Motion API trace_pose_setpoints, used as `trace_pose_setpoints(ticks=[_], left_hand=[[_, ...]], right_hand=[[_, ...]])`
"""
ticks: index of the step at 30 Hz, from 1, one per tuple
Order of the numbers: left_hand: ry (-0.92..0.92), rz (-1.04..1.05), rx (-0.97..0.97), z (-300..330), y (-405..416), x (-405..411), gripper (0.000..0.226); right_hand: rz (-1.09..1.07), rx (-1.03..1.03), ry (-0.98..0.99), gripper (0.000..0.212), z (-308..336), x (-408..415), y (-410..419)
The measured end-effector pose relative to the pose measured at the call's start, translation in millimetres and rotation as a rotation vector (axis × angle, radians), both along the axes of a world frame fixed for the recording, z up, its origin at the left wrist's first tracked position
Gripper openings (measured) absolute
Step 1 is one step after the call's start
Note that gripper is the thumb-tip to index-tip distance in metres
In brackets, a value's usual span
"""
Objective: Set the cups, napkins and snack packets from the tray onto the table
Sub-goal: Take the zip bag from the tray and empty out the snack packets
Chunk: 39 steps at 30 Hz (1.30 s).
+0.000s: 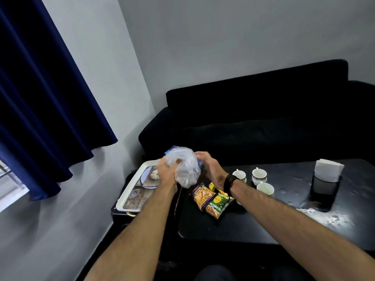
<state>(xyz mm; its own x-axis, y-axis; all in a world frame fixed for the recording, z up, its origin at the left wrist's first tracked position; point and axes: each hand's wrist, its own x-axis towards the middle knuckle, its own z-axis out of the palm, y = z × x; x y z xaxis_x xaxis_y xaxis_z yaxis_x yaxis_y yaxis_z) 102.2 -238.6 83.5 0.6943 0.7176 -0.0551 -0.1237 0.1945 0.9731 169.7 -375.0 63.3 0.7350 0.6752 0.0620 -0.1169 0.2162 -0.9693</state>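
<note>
Dim room, daylight creeping in at the window (9,179) on the left; glare streaks the black table (316,213), sofa (263,122) sinks into shadow, wide-angle edges bend.

Head cam, wide-angle, looks fwd/down over table (284,199), close range.

Around the snack packets (211,199), open black table (263,224) is lying to their near side and right, while three cups (257,180) are crowding just behind them, a napkin holder (326,179) is standing far right, and the tray (140,185) is sitting left.
</note>
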Motion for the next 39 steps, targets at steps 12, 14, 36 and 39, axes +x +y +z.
trace_pose_setpoints(ticks=[12,14,36,39], left_hand=[[-0.024,-0.225,0.116,-7,-35,3,0.032],[-0.063,-0.353,0.150,-7,-43,4,0.028],[-0.009,-0.565,0.262,-28,-246,52,0.028],[0.062,-0.545,0.389,-36,-268,60,0.032]], right_hand=[[-0.337,-0.051,-0.107,0.060,0,-4,14],[-0.375,-0.060,-0.027,0.049,1,-1,9],[-0.657,-0.041,0.066,0.046,-8,38,-227],[-0.803,-0.079,0.137,0.053,-27,38,-294]])
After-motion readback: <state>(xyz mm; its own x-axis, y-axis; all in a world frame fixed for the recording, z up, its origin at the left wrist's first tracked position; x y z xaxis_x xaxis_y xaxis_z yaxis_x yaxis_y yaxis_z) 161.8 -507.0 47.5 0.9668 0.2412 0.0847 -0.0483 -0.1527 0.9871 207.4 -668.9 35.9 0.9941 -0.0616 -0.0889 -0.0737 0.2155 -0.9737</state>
